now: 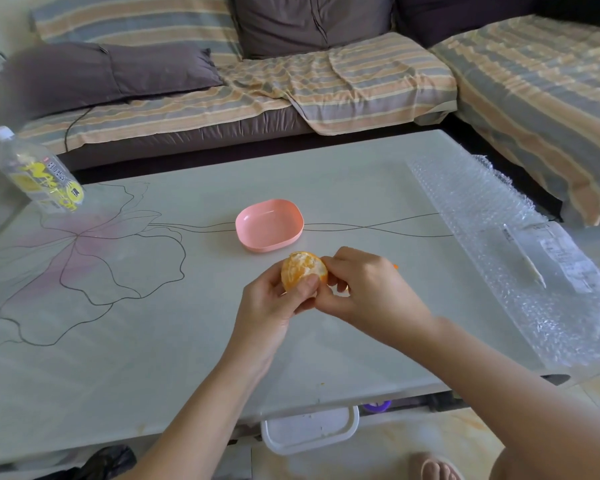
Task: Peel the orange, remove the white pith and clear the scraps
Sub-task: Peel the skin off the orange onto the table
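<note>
Head camera view, looking down at a pale worktop [187,341] with a flower outline. Near the middle, just above the surface, the left hand [271,306] grips a largely peeled orange [300,270] from below, thumb across its near face; white pith streaks the bare fruit. The right hand [364,285], fingers curled, pinches at the orange's right edge. Just beyond them sits an empty pink dish [269,220]. A bottle [35,171] stands far left, and bubble wrap [499,237] lies on the right. Peeling looks nearly done; next likely comes picking off pith with small, light fingertip pulls, then gathering scraps
</note>
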`<state>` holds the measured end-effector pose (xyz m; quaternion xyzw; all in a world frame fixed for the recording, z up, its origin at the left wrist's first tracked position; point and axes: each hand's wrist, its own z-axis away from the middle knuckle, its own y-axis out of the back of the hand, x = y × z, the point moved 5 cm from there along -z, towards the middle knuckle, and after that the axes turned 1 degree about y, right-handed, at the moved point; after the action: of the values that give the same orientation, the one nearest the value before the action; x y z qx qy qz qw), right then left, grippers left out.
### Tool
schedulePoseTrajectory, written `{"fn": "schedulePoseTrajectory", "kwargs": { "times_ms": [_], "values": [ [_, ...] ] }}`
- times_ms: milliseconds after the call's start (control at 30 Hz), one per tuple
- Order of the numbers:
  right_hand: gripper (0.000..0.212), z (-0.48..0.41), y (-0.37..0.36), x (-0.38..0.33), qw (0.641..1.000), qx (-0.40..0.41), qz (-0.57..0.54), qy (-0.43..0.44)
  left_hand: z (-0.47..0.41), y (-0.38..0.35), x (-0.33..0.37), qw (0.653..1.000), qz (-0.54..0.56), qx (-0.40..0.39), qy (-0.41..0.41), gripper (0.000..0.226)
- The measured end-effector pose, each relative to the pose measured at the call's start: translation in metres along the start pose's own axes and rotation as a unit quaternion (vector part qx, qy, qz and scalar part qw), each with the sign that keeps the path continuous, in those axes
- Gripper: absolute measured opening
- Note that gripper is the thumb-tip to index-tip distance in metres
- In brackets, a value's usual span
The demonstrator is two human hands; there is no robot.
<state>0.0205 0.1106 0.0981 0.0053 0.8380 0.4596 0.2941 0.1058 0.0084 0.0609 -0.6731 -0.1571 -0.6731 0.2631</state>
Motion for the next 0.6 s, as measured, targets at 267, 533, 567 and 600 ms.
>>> {"fn": "schedulePoseTrajectory", "kwargs": {
  "times_ms": [267,533,567,600],
  "values": [
    [0.032,0.0037,-0.0009,-0.0095,0.999,0.039,0.028,-0.021,0.0023,-0.0023,0.004,0.999,-0.015,0.004,-0.028,0.026],
    [0.033,0.0026,0.0001,-0.0083,0.998,0.049,-0.041,-0.026,0.0026,0.003,0.0026,1.0,-0.017,0.016,-0.014,0.046],
    [0.03,0.0018,0.0008,-0.0079,0.997,0.048,-0.055,-0.025,0.0022,0.0036,0.0032,1.0,-0.013,0.02,-0.012,0.047],
    [0.027,0.0012,0.0014,-0.0078,0.997,0.044,-0.067,-0.024,0.0015,0.0045,0.0033,1.0,-0.008,0.022,-0.01,0.048]
  ]
}}
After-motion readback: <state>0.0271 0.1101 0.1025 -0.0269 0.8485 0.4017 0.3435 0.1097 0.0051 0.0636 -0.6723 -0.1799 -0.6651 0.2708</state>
